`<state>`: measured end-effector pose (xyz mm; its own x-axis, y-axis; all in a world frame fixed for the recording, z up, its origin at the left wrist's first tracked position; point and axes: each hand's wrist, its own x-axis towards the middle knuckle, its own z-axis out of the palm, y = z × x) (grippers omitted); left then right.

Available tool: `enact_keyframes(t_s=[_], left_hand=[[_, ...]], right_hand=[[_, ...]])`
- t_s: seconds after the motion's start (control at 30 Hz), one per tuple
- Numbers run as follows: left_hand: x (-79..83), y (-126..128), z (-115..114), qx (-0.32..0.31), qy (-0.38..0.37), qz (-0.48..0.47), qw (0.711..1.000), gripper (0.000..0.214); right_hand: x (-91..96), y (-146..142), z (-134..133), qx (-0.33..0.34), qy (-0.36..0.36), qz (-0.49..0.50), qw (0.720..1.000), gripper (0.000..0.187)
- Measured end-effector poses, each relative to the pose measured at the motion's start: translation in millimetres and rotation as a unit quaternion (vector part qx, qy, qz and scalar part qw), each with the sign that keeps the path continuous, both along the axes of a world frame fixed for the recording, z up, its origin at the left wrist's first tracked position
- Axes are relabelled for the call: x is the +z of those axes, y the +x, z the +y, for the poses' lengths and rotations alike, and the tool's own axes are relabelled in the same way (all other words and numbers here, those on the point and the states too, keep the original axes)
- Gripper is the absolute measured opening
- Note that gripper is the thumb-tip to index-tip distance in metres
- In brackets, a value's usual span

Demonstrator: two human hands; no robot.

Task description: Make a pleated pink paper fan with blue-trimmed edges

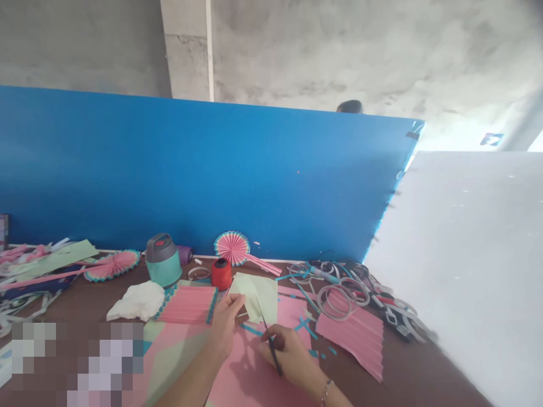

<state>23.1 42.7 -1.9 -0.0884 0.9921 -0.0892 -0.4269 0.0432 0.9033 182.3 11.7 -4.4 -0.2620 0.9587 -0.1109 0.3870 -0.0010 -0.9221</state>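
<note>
My left hand pinches a pale green sheet of paper by its left side. My right hand is closed on a slim dark pointed tool; its tip reaches up to the green paper, and its exact kind is unclear. Beneath both hands lies pink paper with blue strips on it. To the left of my left hand is a pleated pink paper piece with blue-green zigzag edges. A red spool of thread stands behind the hands.
A teal container with a grey lid and crumpled white material stand left. A round pink paper fan leans on the blue partition; another fan lies left. Tangled cables and folded pink paper occupy the right.
</note>
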Motion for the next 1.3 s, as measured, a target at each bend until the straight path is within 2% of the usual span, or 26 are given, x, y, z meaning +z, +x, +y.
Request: enact_keyframes(t_s=[0.17,0.4,0.8,1.03,1.3], left_hand=[[1.6,0.2,-0.9,-0.007,0.003,0.000,1.000,0.029],[0.4,0.5,-1.2,-0.003,0.003,0.003,1.000,0.029],[1.9,0.4,-1.1,-0.002,0.007,-0.007,1.000,0.029],[-1.9,0.1,0.0,-0.005,0.010,-0.012,1.000,0.027],[-3.6,-0.9,0.4,-0.006,0.006,-0.021,1.000,0.027]], right_hand=[[-0.2,-0.4,-0.6,-0.002,-0.001,-0.004,1.000,0.023],[9.4,-1.3,-3.5,-0.002,-0.013,-0.002,1.000,0.024],[8.1,-0.1,-2.8,-0.004,0.006,-0.023,1.000,0.025],[13.7,-1.7,-4.7,-0.009,-0.005,-0.019,1.000,0.023],[10.9,-0.8,-3.4,-0.004,-0.010,0.003,1.000,0.022]])
